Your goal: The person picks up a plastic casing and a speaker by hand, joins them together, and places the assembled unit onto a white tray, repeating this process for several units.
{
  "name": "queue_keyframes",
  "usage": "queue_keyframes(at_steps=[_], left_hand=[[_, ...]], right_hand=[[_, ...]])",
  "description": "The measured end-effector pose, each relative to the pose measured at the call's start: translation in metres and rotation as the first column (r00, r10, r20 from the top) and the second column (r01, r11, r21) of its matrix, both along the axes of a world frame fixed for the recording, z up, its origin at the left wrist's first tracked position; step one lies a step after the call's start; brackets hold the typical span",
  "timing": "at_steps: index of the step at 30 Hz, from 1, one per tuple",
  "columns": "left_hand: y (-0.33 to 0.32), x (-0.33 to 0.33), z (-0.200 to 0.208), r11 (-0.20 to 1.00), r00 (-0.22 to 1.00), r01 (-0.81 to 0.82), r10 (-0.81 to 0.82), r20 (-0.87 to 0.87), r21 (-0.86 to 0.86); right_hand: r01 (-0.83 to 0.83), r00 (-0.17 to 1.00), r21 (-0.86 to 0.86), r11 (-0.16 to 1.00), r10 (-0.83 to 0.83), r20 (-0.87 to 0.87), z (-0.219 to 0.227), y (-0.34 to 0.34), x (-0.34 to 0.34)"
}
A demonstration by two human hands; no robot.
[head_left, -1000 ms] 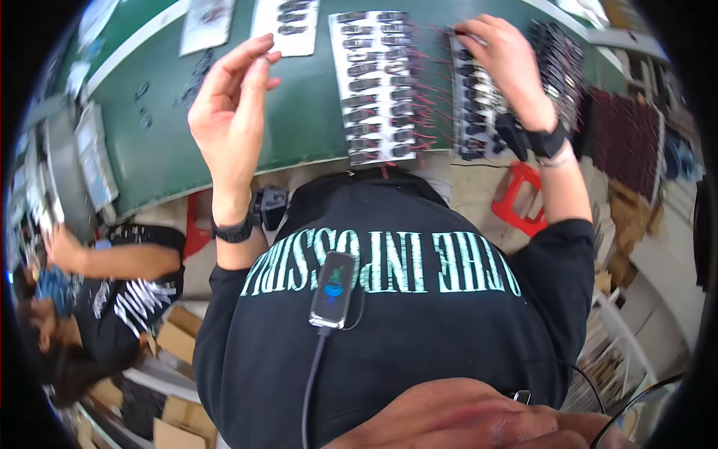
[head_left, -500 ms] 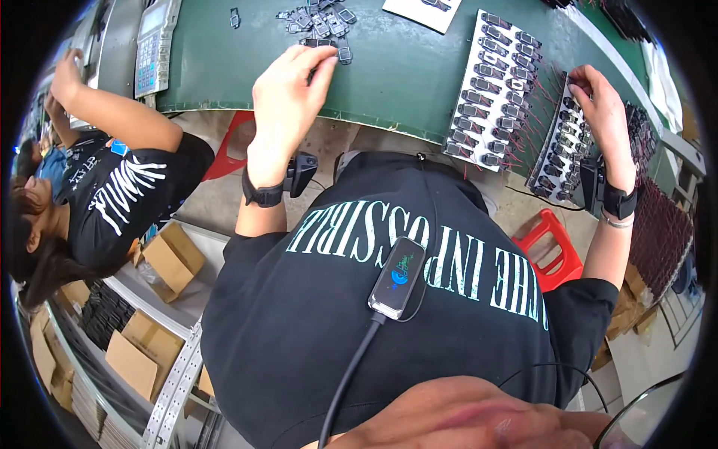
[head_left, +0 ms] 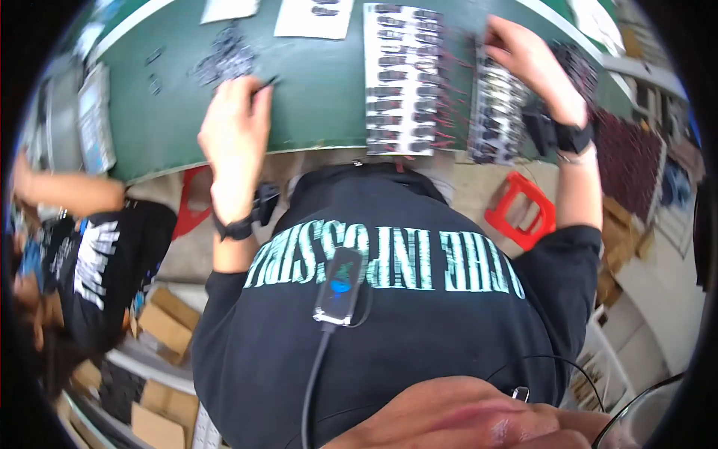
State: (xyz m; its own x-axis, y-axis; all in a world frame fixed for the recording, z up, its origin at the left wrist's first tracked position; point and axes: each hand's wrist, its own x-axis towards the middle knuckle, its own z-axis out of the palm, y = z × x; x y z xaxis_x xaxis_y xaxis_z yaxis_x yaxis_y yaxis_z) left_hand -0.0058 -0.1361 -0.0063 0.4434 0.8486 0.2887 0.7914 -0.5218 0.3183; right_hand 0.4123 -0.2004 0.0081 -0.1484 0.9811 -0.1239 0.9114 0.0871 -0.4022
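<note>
L hand: thumb + fingertips pinching a small dk piece, held low over the bench, just beside the loose pile. Change vs ½ s ago: fingertips were at the pile's edge; now they're clear of it w/ the piece, so one's picked out & in hand. R hand: fingers curled in, at far end of the narrow row of dk parts; blurred, can't tell if it grips anything. Btwn hands: wht board w/ two columns of dk modules, red wires off its R side. Farther L: co-worker's forearm.
</note>
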Motion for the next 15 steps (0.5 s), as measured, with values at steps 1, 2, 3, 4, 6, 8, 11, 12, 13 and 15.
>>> queue_keyframes(at_steps=[1,2,3,4,6,8,11,12,13,15], left_hand=[[-0.001,0.001,0.000,1.000,1.000,0.015,-0.015,0.005,0.022],[-0.005,-0.002,-0.001,0.999,0.999,0.037,-0.038,0.023,0.010],[-0.007,-0.004,-0.003,0.999,0.991,0.033,-0.036,0.129,0.022],[-0.010,-0.003,-0.003,0.999,0.972,0.027,-0.034,0.232,0.033],[0.001,0.021,0.015,0.990,0.932,0.093,-0.050,0.360,-0.103],[0.001,0.037,0.032,0.925,0.853,0.148,0.061,0.519,-0.350],[0.001,0.062,0.041,0.864,0.773,0.286,0.048,0.633,-0.414],[0.000,0.068,0.043,0.830,0.728,0.346,0.055,0.683,-0.436],[0.001,0.072,0.041,0.833,0.731,0.335,0.067,0.680,-0.441],[0.006,0.078,0.038,0.737,0.708,0.408,0.119,0.696,-0.540]], right_hand=[[-0.025,0.999,0.066,0.997,0.024,0.023,-0.002,0.000,0.000],[-0.069,0.997,0.134,0.989,0.065,0.033,-0.005,-0.001,-0.004],[-0.049,0.998,0.120,0.992,0.043,0.047,0.000,-0.008,-0.006],[-0.041,0.994,0.213,0.976,0.018,0.110,0.009,-0.012,-0.010],[-0.035,0.969,0.398,0.917,-0.067,0.239,0.041,-0.016,-0.010],[0.219,0.975,0.346,0.912,-0.188,-0.122,0.065,-0.023,-0.024],[0.571,0.577,0.015,0.821,-0.388,-0.719,0.086,-0.037,-0.055],[0.556,0.394,-0.112,0.823,-0.381,-0.836,0.085,-0.041,-0.068],[0.506,0.198,-0.229,0.832,-0.370,-0.908,0.082,-0.042,-0.078],[0.418,-0.010,-0.340,0.842,-0.370,-0.929,0.071,-0.040,-0.093]])
